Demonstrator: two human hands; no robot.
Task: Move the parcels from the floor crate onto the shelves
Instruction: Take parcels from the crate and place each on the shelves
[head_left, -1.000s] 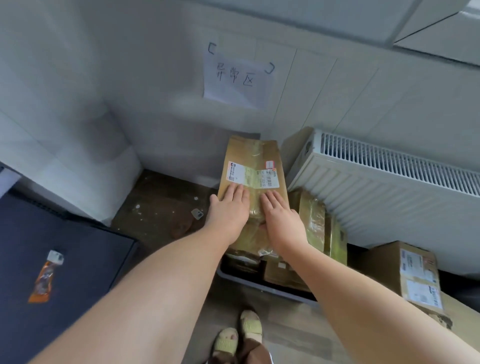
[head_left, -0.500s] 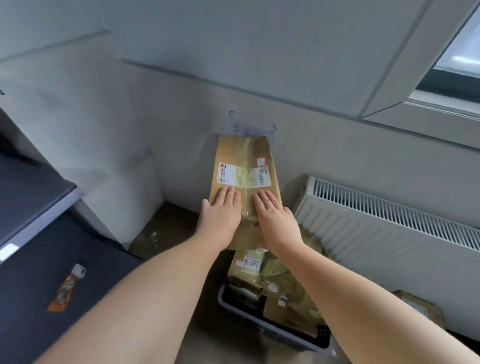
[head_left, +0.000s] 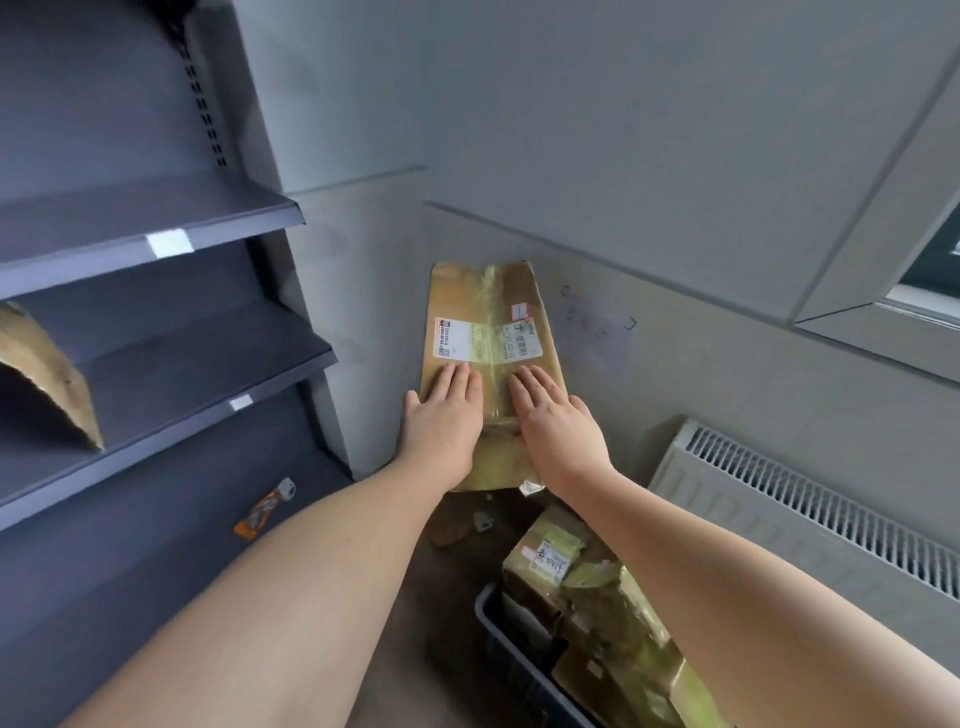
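the parcel (head_left: 491, 364), a long flat brown package wrapped in tape, was held up in the air by both hands, above and beyond the crate (head_left: 524, 670). the left hand (head_left: 444, 423) lay palm-down on the near left part of its top face, fingers together and stretched forward, thumb out at the left edge. the right hand (head_left: 553, 421) lay the same way just beside it on the near right part, fingers flat and spread a little; how the parcel was gripped underneath could not be seen. white shipping labels (head_left: 485, 338) sat across the parcel just beyond the fingertips. below the parcel, the dark crate stood on the floor holding more taped parcels (head_left: 587, 597), one with a handwritten white label. left of the parcel stood the dark grey shelves (head_left: 171, 358); a piece of torn cardboard (head_left: 44, 374) rested on the middle shelf, and a small orange packet (head_left: 265, 512) lay on the lowest one. right of the parcel, a white radiator (head_left: 810, 530) ran along the wall.
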